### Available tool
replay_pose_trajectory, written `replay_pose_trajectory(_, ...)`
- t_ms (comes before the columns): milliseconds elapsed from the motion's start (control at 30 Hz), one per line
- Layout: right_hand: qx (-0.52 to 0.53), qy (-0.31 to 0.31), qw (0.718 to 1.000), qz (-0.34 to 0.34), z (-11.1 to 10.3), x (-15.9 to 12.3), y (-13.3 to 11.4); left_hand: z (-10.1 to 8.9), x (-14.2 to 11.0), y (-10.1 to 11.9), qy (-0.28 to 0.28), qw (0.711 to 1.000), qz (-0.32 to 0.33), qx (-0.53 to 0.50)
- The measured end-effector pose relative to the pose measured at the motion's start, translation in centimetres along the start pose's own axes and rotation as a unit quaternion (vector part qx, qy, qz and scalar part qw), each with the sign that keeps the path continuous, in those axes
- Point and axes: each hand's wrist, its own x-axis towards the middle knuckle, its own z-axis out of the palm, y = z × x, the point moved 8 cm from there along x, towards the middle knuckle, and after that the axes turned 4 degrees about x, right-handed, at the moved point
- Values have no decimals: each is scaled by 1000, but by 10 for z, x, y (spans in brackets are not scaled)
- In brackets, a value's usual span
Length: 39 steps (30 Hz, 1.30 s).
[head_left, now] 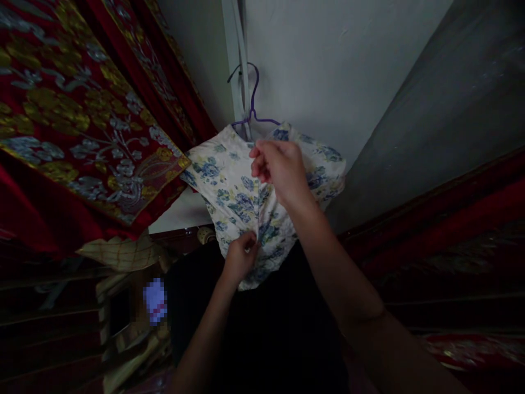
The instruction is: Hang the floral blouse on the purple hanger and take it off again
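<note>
A white floral shirt [238, 186] with blue flowers and green leaves hangs by its shoulders on a purple hanger [255, 93]. The hanger's hook goes round a pale strap [241, 44] against the wall. Low on the shirt's front, my left hand [241, 254] pinches the cloth along the centre line. My right hand [281, 167] is raised in front of the neckline, fingers curled and thumb against the index finger. Whether anything thin is between those fingertips I cannot make out. Part of the collar and front lies hidden behind this hand.
Red drapes [90, 109] with gold and silver embroidery hang at the left, touching the shirt's sleeve. Behind is a pale wall [320, 71]. More red cloth [443, 213] lies at the right. Wooden furniture [118, 306] stands lower left in dim light.
</note>
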Motion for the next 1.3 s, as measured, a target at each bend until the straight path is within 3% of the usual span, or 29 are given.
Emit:
replay_pose_trajectory(100, -6, -21, 999, -39, -1, -15, 6, -30, 18, 27, -27, 998, 48, 38)
replay_pose_trajectory(233, -1, -48, 997, -54, 0, -16, 6, -96, 51, 102, 88, 983, 159, -29)
replay_pose_trajectory(300, 3, -57, 997, -53, 2, -14, 0, -120, 69, 136, 140, 967, 201, -66)
replay_pose_trajectory(400, 9, -60, 997, -54, 3, -15, -6, -130, 94, 167, 155, 958, 235, -55)
replay_pose_trajectory(533, -23, -38, 997, -63, -9, -14, 11, -128, 102, 178, 178, 949, 262, 10)
replay_pose_trajectory(600, -66, -26, 996, -58, -18, -11, 32, -140, 96, 179, 238, 932, 273, 27)
replay_pose_trajectory(700, -93, -27, 995, -9, -31, -20, 71, -180, 80, 168, 374, 881, 290, -5)
replay_pose_trajectory(767, -75, -35, 996, 22, -38, -42, 88, -214, 76, 138, 428, 860, 259, -98)
replay_pose_trajectory(833, -61, -35, 997, 37, -44, -72, 96, -234, 86, 90, 398, 870, 158, -243)
replay_pose_trajectory(900, -59, -33, 996, 54, -48, -102, 100, -232, 96, 43, 337, 873, 39, -351)
replay_pose_trajectory(967, -56, -31, 995, 72, -51, -122, 102, -235, 92, 19, 370, 857, 23, -358)
replay_pose_trajectory(1067, -52, -3, 996, 75, -61, -129, 107, -241, 81, 36, 449, 858, 154, -198)
replay_pose_trajectory(1133, -42, 41, 996, 61, -72, -125, 109, -233, 86, 57, 424, 876, 218, -68)
replay_pose_trajectory(1200, -22, 84, 995, 47, -80, -124, 112, -225, 97, 62, 382, 896, 226, -4)
replay_pose_trajectory(1300, 2, 102, 994, 45, -77, -129, 117, -220, 114, 39, 345, 920, 185, -18)
